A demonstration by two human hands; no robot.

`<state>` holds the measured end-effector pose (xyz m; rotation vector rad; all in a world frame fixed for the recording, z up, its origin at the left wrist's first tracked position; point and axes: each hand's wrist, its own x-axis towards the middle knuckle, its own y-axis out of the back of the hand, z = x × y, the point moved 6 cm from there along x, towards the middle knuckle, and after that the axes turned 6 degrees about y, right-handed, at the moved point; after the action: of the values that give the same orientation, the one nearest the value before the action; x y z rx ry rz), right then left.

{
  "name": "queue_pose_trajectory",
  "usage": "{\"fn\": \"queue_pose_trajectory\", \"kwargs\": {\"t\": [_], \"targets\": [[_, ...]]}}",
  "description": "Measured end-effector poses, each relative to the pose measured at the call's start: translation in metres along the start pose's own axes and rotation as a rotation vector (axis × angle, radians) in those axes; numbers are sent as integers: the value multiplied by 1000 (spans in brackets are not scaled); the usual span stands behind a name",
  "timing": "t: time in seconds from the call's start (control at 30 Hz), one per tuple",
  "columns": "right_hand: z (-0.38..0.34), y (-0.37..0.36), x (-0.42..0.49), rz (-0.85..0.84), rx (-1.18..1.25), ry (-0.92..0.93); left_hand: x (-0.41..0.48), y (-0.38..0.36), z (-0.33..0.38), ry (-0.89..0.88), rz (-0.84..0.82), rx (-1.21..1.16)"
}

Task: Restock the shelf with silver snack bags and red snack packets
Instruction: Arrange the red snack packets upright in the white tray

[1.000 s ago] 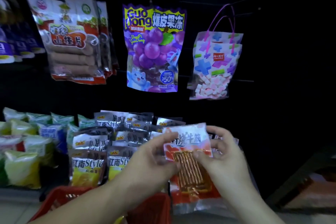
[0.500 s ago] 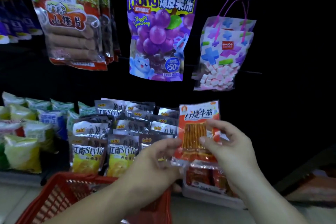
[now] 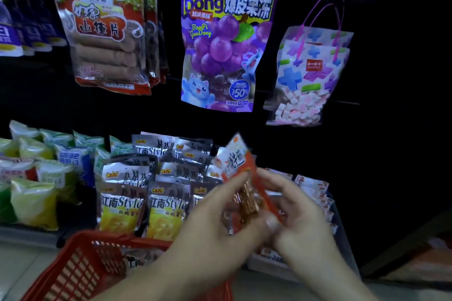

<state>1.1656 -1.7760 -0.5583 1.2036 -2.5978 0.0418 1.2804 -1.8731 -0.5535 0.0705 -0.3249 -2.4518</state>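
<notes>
A red snack packet (image 3: 238, 164) with a clear window of brown sticks is tilted and blurred between my two hands. My left hand (image 3: 220, 222) pinches its lower left part. My right hand (image 3: 296, 212) holds its right edge with curled fingers. Behind them, silver snack bags (image 3: 124, 193) stand in rows on the shelf. More red and white packets (image 3: 315, 193) lie stacked on the shelf to the right, partly hidden by my right hand. A red plastic basket (image 3: 80, 269) sits low at the front left.
Green and yellow bags (image 3: 31, 200) fill the shelf's left end. Above hang a brown roll-snack pack (image 3: 105, 39), a purple grape jelly bag (image 3: 225, 44) and a candy pouch with pink strings (image 3: 308, 76). The right side is dark.
The red packet went from upright and facing me to tilted and edge-on between my hands. Both hands have drawn closer together around it.
</notes>
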Motion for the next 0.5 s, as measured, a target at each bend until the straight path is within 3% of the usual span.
{"fn": "queue_pose_trajectory", "kwargs": {"t": [0.07, 0.13, 0.23, 0.37, 0.5], "targets": [[-4, -16, -7, -125, 24, 2, 4, -2, -7, 104, 31, -259], [-6, -17, -9, -149, 16, 22, 7, 4, -10, 139, 81, -345], [-6, 6, 0, 81, -82, 7, 6, 15, -6, 110, 74, -310], [12, 4, 4, 94, 82, -165, 3, 12, -3, 70, -37, -214], [15, 13, 1, 189, 11, -119, 3, 7, -13, 47, -47, -15]]}}
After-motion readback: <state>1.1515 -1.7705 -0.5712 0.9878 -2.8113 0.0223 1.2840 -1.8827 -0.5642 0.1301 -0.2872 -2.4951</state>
